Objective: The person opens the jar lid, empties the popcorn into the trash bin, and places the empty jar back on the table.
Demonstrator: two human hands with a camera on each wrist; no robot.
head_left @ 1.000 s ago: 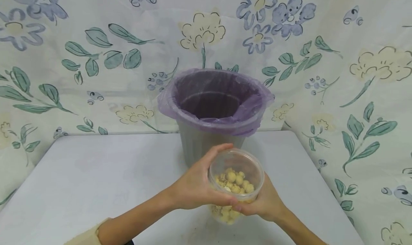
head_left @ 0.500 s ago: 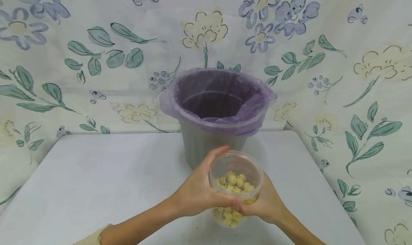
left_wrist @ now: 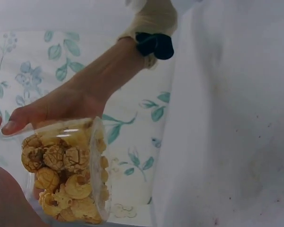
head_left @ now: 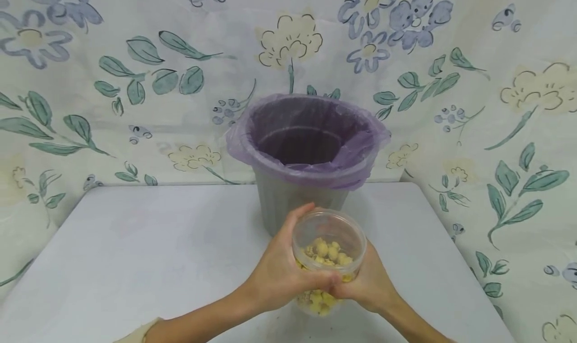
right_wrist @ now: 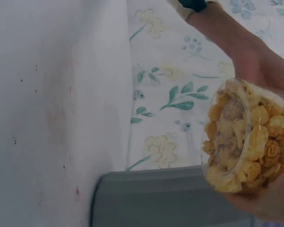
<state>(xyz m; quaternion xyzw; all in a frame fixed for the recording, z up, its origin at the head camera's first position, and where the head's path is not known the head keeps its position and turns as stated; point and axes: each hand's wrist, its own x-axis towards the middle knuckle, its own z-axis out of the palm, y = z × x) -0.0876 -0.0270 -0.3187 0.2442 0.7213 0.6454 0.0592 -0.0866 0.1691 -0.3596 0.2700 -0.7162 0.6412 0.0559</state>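
Observation:
In the head view, a clear plastic jar (head_left: 329, 222) of popcorn is held between both hands in front of a lined bin. No lid shows on its top. My left hand (head_left: 281, 275) curls round the left side, and my right hand (head_left: 370, 282) grips the right side; the thumbs meet at the near side. Golden popcorn (head_left: 322, 249) fills the lower part. Darker coated pieces show through the wall in the left wrist view. The jar's round base (right_wrist: 229, 137) faces the right wrist camera, raised off the white tabletop. Fingers behind the jar are mostly hidden.
A grey bin (head_left: 281, 198) stands on the white table (head_left: 158, 253) just beyond the jar. Its purple bag (head_left: 252, 155) is folded over the rim, leaving the mouth uncovered. Small dark crumbs dot the tabletop near the hands. Floral cloth (head_left: 149, 107) hangs behind and along the sides.
The head view has shifted slightly, so the bin and cloth appear a little farther right. Both hands keep their grip, and the jar stays nearly in place in front of the bin.

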